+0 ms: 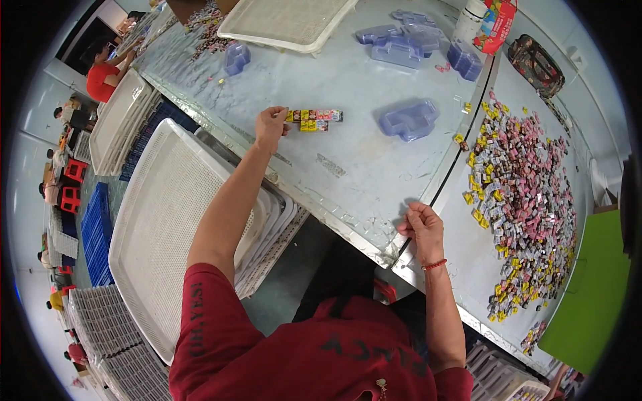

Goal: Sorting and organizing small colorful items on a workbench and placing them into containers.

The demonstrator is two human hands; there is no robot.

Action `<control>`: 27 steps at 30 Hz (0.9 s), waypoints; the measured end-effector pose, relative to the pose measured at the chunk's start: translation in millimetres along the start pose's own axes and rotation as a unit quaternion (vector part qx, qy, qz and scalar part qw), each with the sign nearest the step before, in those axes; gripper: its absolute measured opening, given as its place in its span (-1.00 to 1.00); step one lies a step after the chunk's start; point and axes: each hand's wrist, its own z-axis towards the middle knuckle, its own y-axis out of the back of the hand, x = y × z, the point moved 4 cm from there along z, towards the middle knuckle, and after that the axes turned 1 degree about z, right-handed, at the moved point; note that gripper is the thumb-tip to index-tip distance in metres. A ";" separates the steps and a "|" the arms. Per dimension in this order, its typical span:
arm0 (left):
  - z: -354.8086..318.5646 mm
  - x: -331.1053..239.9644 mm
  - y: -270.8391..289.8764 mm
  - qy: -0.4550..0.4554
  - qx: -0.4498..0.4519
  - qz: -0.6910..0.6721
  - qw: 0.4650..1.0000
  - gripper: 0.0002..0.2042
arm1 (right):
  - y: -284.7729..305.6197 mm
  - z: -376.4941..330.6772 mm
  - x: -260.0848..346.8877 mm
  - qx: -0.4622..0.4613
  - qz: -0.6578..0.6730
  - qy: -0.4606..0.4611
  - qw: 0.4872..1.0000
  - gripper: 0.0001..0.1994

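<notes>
On the pale table lies a short double row of small wrapped sweets (313, 120), yellow, pink, white and brown, set edge to edge. My left hand (271, 125) is at the left end of this row, its thumb and fingertips closed on the yellow sweet there. My right hand (422, 230) hovers at the table's near edge with its fingers curled together; whatever they may hold is hidden. Between the row and the table seam sits a translucent blue plastic tray (408, 120) with a stepped outline. A large heap of loose wrapped sweets (528, 200) spreads over the right-hand table.
More blue trays (404, 43) are piled at the back, near a white bottle (469, 21) and a red bag (496, 27). A white plastic tray (287, 23) lies at the far edge. Stacked perforated trays (170, 220) stand at my left. Other people work beyond.
</notes>
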 end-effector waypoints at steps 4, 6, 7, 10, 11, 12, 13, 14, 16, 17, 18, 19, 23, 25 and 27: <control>2.4 1.9 -7.6 -0.008 0.026 0.036 0.999 -0.75 | 2.4 -1.3 -0.8 0.001 -0.003 0.013 1.000 -0.79; 0.7 5.0 -8.0 0.018 0.027 0.039 0.999 -0.76 | 2.0 0.2 -3.4 0.003 -0.008 0.020 1.000 -0.79; 1.1 7.1 -6.6 0.015 0.035 0.038 0.999 -0.76 | -0.5 -0.1 -3.1 0.005 -0.014 0.021 1.000 -0.78; -4.6 -7.0 -6.1 -0.176 -0.127 0.295 0.930 -0.79 | -2.2 1.4 -6.0 0.012 -0.001 0.041 0.999 -0.77; -16.5 -22.9 -18.2 -0.260 -0.117 0.283 0.916 -0.80 | -3.7 -2.0 -4.5 0.008 0.002 0.055 0.998 -0.78; -31.4 -41.2 -32.8 -0.343 -0.105 0.267 0.895 -0.80 | -2.6 -6.5 -4.2 0.000 0.003 0.057 0.998 -0.78; -49.2 -58.3 -55.4 -0.408 -0.032 0.232 0.883 -0.79 | -2.3 -11.3 -4.5 0.001 0.007 0.066 0.998 -0.79; -70.5 -74.7 -82.4 -0.468 0.041 0.194 0.861 -0.78 | -1.8 -16.6 -4.9 0.002 0.010 0.075 0.997 -0.80; -107.4 -97.9 -135.9 -0.549 0.083 0.211 0.804 -0.76 | 0.6 -28.7 -5.5 0.000 0.004 0.086 0.996 -0.81; -119.6 -101.1 -161.8 -0.565 0.098 0.235 0.785 -0.76 | 2.0 -35.2 -7.0 0.003 0.004 0.081 0.997 -0.81; -127.3 -101.6 -182.8 -0.580 0.113 0.256 0.765 -0.75 | 5.1 -42.2 -7.5 0.004 0.003 0.076 0.997 -0.81; -129.9 -102.8 -195.2 -0.584 0.120 0.251 0.763 -0.75 | 10.8 -49.1 -8.1 -0.014 0.004 0.067 0.998 -0.81; -101.4 -80.8 -252.3 -0.509 0.137 0.459 0.715 -0.73 | 43.0 -71.2 -20.1 -0.084 -0.049 0.090 0.991 -0.82; -89.6 -74.1 -248.4 -0.501 0.146 0.379 0.764 -0.77 | 52.3 -86.7 -17.6 -0.088 -0.090 0.100 0.987 -0.83; -82.0 -82.1 -238.4 -0.485 0.212 0.325 0.784 -0.77 | 62.1 -94.2 -26.0 -0.085 -0.061 0.110 0.988 -0.83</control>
